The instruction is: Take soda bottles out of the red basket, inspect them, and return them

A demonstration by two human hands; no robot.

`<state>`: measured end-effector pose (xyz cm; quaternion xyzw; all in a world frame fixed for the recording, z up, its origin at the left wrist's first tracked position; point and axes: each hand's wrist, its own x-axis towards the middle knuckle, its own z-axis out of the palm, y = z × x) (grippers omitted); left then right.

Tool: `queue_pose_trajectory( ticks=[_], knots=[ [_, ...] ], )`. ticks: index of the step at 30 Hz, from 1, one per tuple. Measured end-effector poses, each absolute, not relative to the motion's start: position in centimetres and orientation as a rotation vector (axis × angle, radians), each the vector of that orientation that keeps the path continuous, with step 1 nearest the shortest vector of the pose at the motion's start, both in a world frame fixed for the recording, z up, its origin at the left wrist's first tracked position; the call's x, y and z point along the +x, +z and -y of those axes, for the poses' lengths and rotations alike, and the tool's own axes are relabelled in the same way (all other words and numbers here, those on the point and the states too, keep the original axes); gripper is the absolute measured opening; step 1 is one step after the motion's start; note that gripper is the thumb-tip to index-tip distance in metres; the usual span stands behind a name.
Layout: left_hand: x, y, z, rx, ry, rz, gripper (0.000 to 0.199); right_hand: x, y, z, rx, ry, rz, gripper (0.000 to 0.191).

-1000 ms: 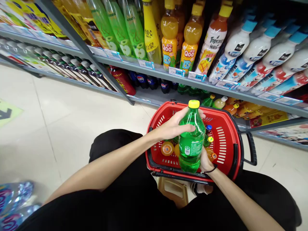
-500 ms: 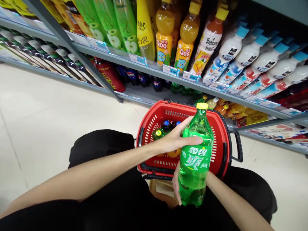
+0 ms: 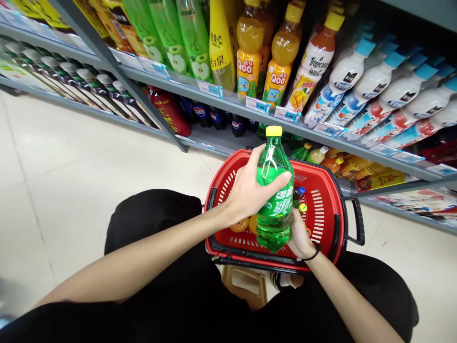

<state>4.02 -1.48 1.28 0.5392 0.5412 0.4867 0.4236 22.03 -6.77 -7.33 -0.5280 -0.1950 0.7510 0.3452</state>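
A green soda bottle [image 3: 273, 214] with a yellow cap is held upright, slightly tilted, over the red shopping basket [image 3: 326, 224]. My left hand [image 3: 252, 186] is closed around its upper body, thumb across the label. Low on the bottle's right side, my right hand [image 3: 300, 233] grips it, its fingers partly hidden behind the bottle. Inside the basket, partly covered by the held bottle and my hands, are a dark bottle with a blue cap [image 3: 300, 191], a green bottle with a yellow cap [image 3: 302, 208] and orange-coloured items [image 3: 240, 225].
Beyond the basket runs a grey drinks shelf [image 3: 228, 102] with juice bottles [image 3: 278, 62], white bottles with blue caps [image 3: 339, 81] and, lower down, dark Pepsi bottles [image 3: 200, 112]. The basket's black handle [image 3: 357, 221] sticks out to the right. My knees flank the basket.
The green bottle has moved left and away from me, lower over the basket. My right hand has shifted from its base to its right side. The left hand keeps its grip.
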Motion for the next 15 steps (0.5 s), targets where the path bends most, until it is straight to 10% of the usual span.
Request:
queue_pose_trajectory(
  ticks=[15],
  knots=[
    [2.9,-0.6,2.4,1.758,1.083,-0.880,0.085,23.6,-11.3,9.1,-1.218,2.161,0.411,0.073]
  ],
)
